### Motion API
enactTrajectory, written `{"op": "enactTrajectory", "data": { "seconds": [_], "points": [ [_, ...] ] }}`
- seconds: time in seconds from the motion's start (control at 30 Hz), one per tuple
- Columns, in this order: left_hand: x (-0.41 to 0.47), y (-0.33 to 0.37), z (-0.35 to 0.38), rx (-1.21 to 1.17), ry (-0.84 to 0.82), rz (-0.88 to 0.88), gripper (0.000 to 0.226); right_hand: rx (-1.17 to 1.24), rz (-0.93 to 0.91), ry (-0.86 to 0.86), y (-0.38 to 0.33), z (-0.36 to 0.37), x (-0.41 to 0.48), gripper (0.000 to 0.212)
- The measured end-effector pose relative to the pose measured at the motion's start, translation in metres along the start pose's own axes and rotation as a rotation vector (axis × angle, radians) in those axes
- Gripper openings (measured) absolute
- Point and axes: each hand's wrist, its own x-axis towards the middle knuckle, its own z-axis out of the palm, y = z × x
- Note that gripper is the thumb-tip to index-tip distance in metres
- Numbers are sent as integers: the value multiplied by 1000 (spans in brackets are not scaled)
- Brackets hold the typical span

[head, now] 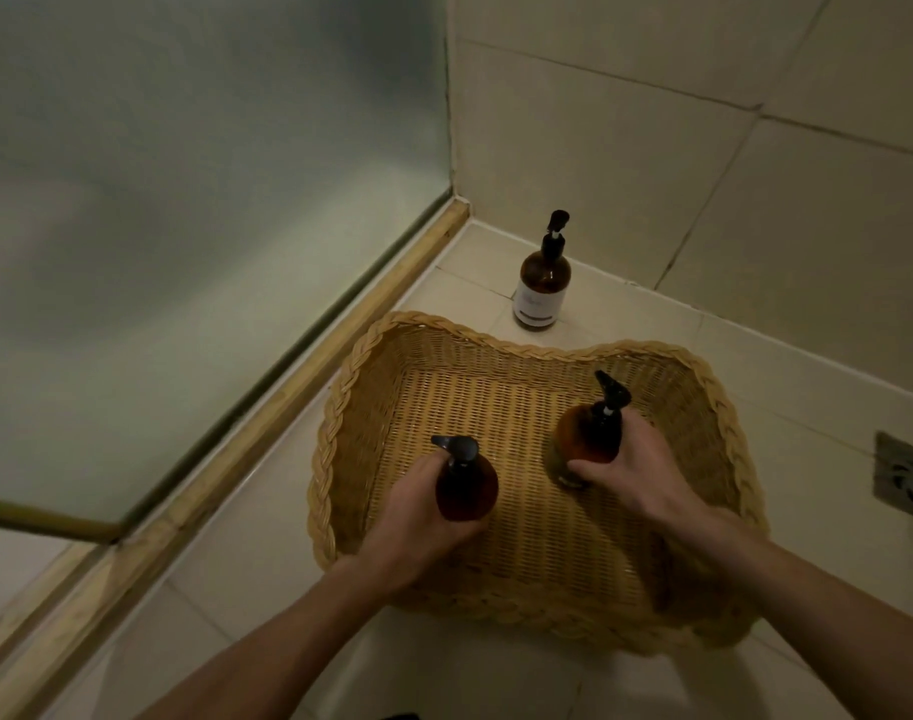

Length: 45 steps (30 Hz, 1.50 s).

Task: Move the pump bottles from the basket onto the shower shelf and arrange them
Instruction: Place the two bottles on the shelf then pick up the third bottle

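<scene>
A woven wicker basket [371,356] sits on the tiled floor in the shower corner. Inside it my left hand [418,522] grips an amber pump bottle [467,485] with a black pump, upright near the basket's left side. My right hand [631,475] grips a second amber pump bottle [581,433], tilted slightly, towards the basket's right side. A third amber pump bottle [541,283] with a white label stands upright on the tiles beyond the basket, close to the corner.
A frosted glass panel [184,174] with a brass-coloured bottom rail [288,392] runs along the left. Beige tiled walls [703,122] close the back and right. A metal floor drain [906,475] lies at the right edge.
</scene>
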Motion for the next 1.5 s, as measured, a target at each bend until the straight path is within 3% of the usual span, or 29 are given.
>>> {"op": "enactTrajectory", "data": {
  "seconds": [0.23, 0.53, 1.0, 1.5],
  "points": [
    [12, 30, -28, 8, 83, -8, 61, 1, -41, 57, -30, -23, -4, 58],
    [11, 134, -96, 77, 153, -18, 76, -2, -63, 170, -135, -95, -30, 63],
    [-48, 388, -258, 72, 147, -14, 69, 97, -18, 168, -354, -314, -125, 48],
    [-95, 656, -434, 55, 75, 72, 85, 76, -46, 229, -571, -530, -223, 56]
  ]
}}
